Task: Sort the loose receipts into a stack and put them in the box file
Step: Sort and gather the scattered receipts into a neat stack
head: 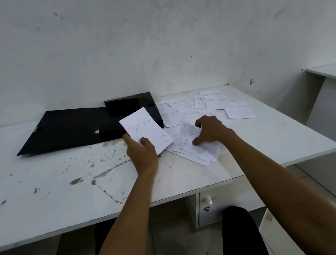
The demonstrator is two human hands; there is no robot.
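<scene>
White worktop (38, 184) bears a box file (68, 129); left hand (142, 154) grips one receipt (147, 128), right hand (212, 128) pinches a second receipt (189, 131) among loose receipts (214, 101)

A black box file (137, 110) is laid open at the far middle of the table (39, 195), its lid (66, 129) folded flat to the left, with a round finger hole (96, 131) seen in the spine. One white printed receipt (147, 131) is held up at a tilt in front of the file, pinched at its lower end by the left hand (142, 152). A small overlapping pile of receipts (191, 152) is covered by the right hand (210, 130); whether it is gripped cannot be told. Further loose receipts (214, 102) are scattered flat behind it, right of the file.
</scene>
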